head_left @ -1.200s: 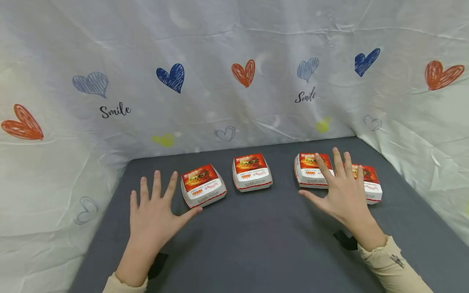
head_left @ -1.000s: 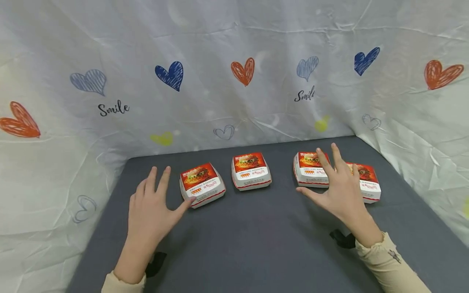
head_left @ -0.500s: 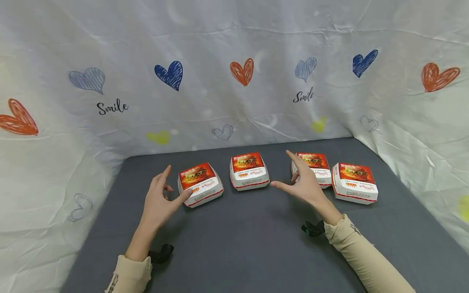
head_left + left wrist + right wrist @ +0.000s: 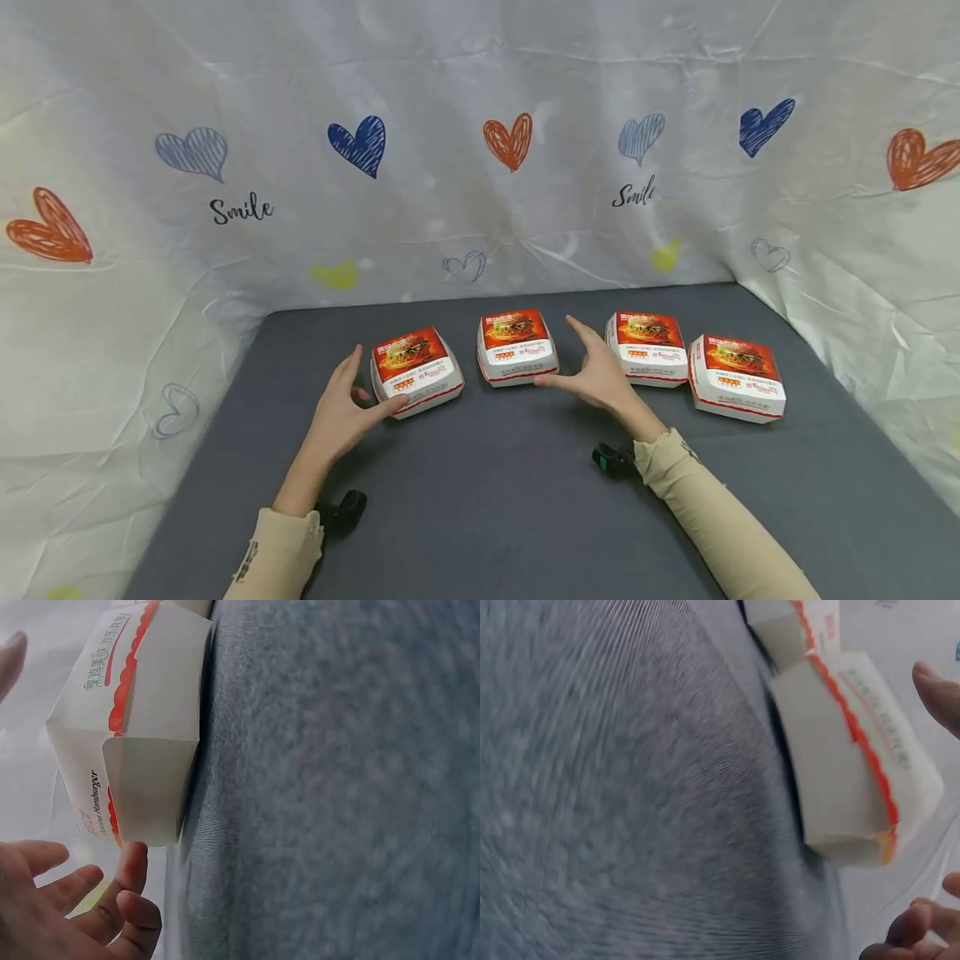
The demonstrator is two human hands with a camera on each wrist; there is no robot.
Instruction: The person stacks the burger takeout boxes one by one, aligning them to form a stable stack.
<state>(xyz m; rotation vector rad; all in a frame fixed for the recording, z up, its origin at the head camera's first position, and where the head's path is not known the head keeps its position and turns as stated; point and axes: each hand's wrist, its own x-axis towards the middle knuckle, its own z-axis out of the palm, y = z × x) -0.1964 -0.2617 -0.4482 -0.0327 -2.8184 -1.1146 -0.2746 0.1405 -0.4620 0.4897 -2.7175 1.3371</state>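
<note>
Several red-and-white cardboard hamburger boxes lie on the grey table. My left hand (image 4: 341, 421) is beside the leftmost hamburger box (image 4: 417, 371), its thumb in front of that box's near left corner. In the left wrist view, bent fingers (image 4: 131, 870) lie close by the box's end; contact is hard to tell. My right hand (image 4: 606, 379) is at the right of the second hamburger box (image 4: 517, 346), thumb by its near right corner. The right wrist view has that box (image 4: 832, 757) between spread thumb and fingers (image 4: 911, 930). Neither hand grips a box.
To the right, a third hamburger box (image 4: 649, 342) and a fourth box (image 4: 738, 375) sit side by side. The grey tabletop (image 4: 487, 500) ends at a white curtain (image 4: 420, 217) printed with hearts. Black devices (image 4: 615, 458) are worn under both wrists.
Both hands were spread flat above the table; they have turned sideways and lowered. The left moved right towards the leftmost box, the right moved left from the rightmost boxes to the second box.
</note>
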